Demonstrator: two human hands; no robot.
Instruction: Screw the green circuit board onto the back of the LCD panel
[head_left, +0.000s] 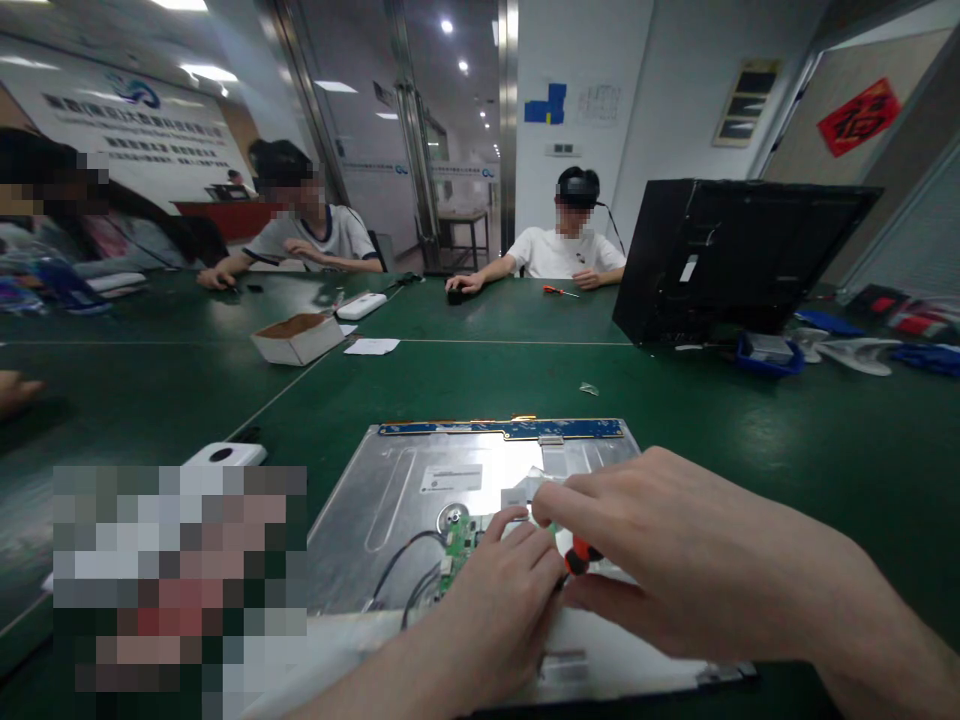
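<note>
The panel lay flat on the green worktop, right in front of the person; its back was bare silver metal, shiny and marked with long pressed grooves, with a narrow blue strip along the far edge, a printed white label below that, and a pale band along the near edge; a small green board sat near the middle, partly covered by the fingers, with dark cables curving away from its left side. The left hand rested low over the board, its fingers bent and close together, the tips touching down about there; whether it gripped anything could not be told. The right hand came in from the right, nearly closed, thumb below and fingers above, around a red-and-black tool; the tool's tip was hidden. Beyond the panel, a black monitor stood to the right and an open box to the left.
</note>
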